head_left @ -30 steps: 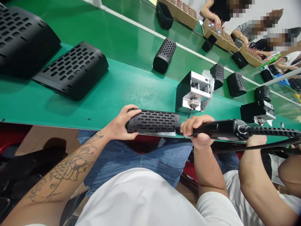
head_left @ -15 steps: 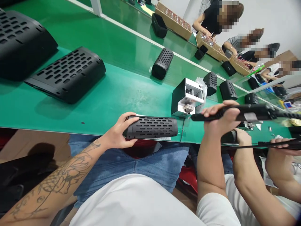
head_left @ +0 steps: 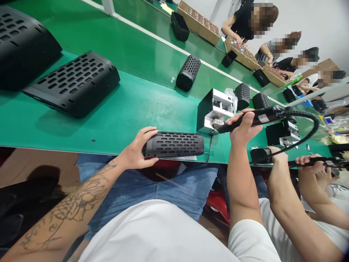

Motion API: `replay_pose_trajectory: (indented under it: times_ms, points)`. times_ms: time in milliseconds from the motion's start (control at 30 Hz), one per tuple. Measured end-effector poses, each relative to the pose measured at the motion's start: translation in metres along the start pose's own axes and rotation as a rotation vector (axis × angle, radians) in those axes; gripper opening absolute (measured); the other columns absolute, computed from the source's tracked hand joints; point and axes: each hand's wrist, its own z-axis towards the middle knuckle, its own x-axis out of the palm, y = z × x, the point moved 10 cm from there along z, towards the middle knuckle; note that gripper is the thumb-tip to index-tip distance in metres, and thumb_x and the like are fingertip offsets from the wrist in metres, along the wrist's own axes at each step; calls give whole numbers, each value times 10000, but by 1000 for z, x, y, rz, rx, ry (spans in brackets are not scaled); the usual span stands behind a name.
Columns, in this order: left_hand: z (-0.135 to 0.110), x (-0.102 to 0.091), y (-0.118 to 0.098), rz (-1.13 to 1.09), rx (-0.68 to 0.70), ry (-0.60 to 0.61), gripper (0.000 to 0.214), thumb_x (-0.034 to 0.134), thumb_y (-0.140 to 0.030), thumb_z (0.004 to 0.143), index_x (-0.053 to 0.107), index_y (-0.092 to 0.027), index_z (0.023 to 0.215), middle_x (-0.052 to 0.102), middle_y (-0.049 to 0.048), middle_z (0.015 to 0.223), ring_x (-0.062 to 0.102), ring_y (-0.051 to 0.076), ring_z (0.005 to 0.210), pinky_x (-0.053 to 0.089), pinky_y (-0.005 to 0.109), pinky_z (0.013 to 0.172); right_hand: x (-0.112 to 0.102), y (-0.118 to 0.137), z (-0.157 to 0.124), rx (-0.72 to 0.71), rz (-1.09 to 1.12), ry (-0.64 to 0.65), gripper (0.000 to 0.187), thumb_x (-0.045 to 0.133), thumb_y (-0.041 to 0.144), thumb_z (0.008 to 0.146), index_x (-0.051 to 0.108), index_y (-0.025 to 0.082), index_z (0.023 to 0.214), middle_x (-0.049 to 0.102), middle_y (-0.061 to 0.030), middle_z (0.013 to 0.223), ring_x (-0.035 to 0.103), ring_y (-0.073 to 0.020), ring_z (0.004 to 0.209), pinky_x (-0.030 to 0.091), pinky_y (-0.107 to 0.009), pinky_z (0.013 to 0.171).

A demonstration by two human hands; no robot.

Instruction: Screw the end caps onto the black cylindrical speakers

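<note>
My left hand (head_left: 136,150) grips the left end of a black perforated housing (head_left: 176,145), thumb below and fingers above. The housing lies at the table's front edge with its slotted face up. In my right hand (head_left: 244,127) is a black electric screwdriver (head_left: 266,115), fingers wrapped round its body and a coiled cord trailing from its rear. The front end of the screwdriver is at the metal block of a small black and white screw feeder (head_left: 206,111). Whether a screw is on the bit is too small to tell.
More black housings (head_left: 79,82) stand on the green table (head_left: 147,105) at left and behind. A co-worker's hand (head_left: 279,154) is close on my right, near a second feeder (head_left: 282,134). Across a white-framed divider, people work at cardboard boxes (head_left: 199,22).
My right hand has moved left and brought the screwdriver's tip to the feeder's front. The left hand keeps its hold on the housing. The co-worker's screwdriver at right has shifted.
</note>
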Motion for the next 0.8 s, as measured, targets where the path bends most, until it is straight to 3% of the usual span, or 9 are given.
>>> replay_pose_trajectory:
  times_ms: [133, 300, 400, 567, 800]
  points:
    - [1, 0, -1, -7, 16, -16, 1174, 992, -317, 830, 388, -303, 1836, 511, 243, 1765, 573, 495, 1632, 527, 759, 1352, 9, 61, -31, 2, 130, 99, 492, 781, 810, 1006, 670, 331, 979, 585, 84, 616, 583, -175, 452, 586, -360, 528]
    - [1, 1, -3, 0, 10, -5, 1171, 985, -300, 835, 382, -300, 1838, 505, 246, 1772, 568, 492, 1642, 510, 753, 1367, 62, 113, -88, 90, 328, 436, 509, 781, 842, 988, 692, 344, 933, 598, 54, 580, 556, -185, 401, 556, -372, 475]
    - [2, 1, -3, -8, 3, -10, 1162, 983, -303, 838, 389, -308, 1837, 510, 243, 1769, 571, 493, 1642, 513, 748, 1366, 90, 114, -105, 118, 377, 483, 474, 832, 805, 967, 709, 350, 923, 616, 65, 564, 533, -177, 368, 561, -372, 450]
    - [3, 0, -6, -30, 16, -19, 1158, 988, -303, 834, 402, -317, 1833, 526, 236, 1755, 583, 487, 1633, 530, 743, 1358, 119, 95, -114, 167, 387, 479, 517, 911, 792, 897, 701, 320, 883, 643, 70, 538, 557, -170, 351, 572, -353, 416]
    - [5, 0, -11, -51, 14, -10, 1145, 984, -272, 847, 403, -311, 1832, 514, 244, 1762, 597, 485, 1633, 553, 720, 1349, 133, 83, -123, 274, 402, 591, 538, 951, 724, 871, 635, 289, 850, 627, 86, 529, 559, -147, 363, 592, -324, 456]
